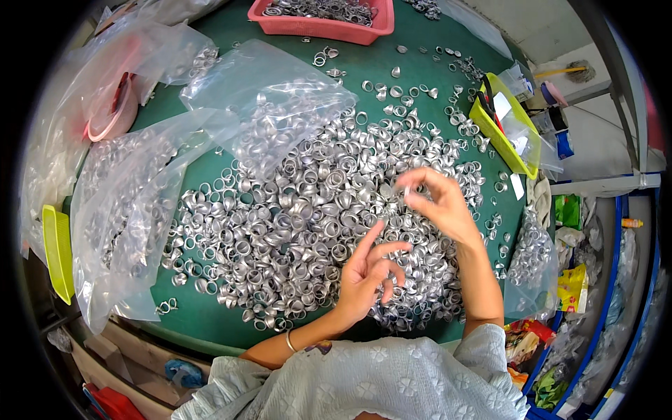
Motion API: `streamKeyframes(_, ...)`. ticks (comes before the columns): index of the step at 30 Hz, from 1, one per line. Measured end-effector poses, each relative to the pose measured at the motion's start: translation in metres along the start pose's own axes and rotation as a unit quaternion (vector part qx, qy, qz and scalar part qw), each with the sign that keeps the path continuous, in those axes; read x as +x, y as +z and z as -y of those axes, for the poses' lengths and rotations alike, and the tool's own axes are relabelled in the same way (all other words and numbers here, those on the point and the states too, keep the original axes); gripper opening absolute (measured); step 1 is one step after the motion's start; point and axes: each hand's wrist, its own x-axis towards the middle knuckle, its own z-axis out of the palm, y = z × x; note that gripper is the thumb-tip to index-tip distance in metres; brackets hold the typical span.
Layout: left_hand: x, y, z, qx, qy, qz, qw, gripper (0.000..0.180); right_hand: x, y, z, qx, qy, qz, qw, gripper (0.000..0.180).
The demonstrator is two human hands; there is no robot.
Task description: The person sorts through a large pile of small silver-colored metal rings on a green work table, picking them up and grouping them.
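Observation:
A broad heap of silver metal rings [294, 231] covers the middle of the green table [210, 325]. Over the right part of the heap, my right hand [444, 206] is closed in a pinch, thumb and forefinger on a small silver ring [408, 191] that is partly hidden and slightly blurred. My left hand [364, 276] hovers lower and to the left, above the near side of the heap. Its fingers are apart, the forefinger stretched toward the right hand, and nothing shows in its grasp.
Clear plastic bags of rings [129, 189] lie left of the heap. At the far edge stands a pink tray [322, 26] of rings. A yellow-green basket [507, 126] sits at right, near another ring-filled bag [532, 255]. Blue shelving [605, 294] stands beyond the table.

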Motion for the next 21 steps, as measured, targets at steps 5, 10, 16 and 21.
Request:
streamKeyframes(5,-0.002,-0.016,0.012,-0.004,-0.005,0.017,1.0,0.031,0.002,0.012,0.015,-0.083,-0.077,0.089,0.99,0.026)
streamKeyframes(10,-0.006,-0.016,0.009,0.009,-0.051,0.075,0.996,0.018,0.027,0.03,-0.009,-0.198,-0.132,0.024,0.971,0.023)
streamKeyframes(16,-0.004,-0.007,0.002,0.0,-0.018,0.026,1.0,0.042,0.007,0.013,0.001,0.104,0.099,0.014,0.99,0.012)
streamKeyframes(21,-0.003,-0.013,0.007,-0.029,-0.016,0.041,0.999,0.038,-0.01,0.017,0.012,0.274,0.188,0.052,0.942,0.014)
